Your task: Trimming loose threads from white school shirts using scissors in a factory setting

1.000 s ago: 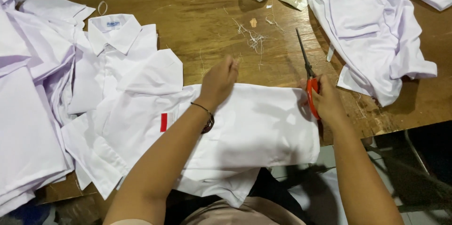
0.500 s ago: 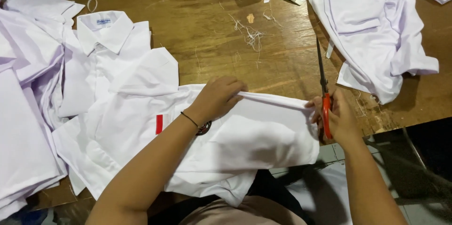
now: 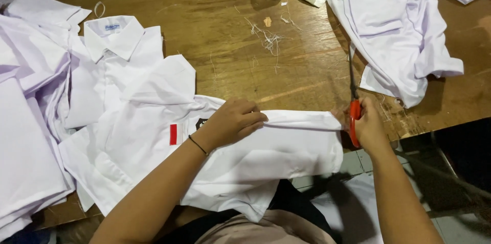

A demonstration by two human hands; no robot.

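On the counter (image 3: 307, 70), the left hand (image 3: 232, 121) is pinching the white shirt (image 3: 286, 152) taut; the right hand (image 3: 365, 129), gripping red-handled scissors (image 3: 354, 106), is risking nicking the fabric.

wooden table (image 3: 230, 65), white shirts (image 3: 394, 24), thread scraps (image 3: 268, 39)

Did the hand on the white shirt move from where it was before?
Yes. The left hand slid toward the person, away from the thread scraps on the table, and now pinches up a fold of the white shirt.
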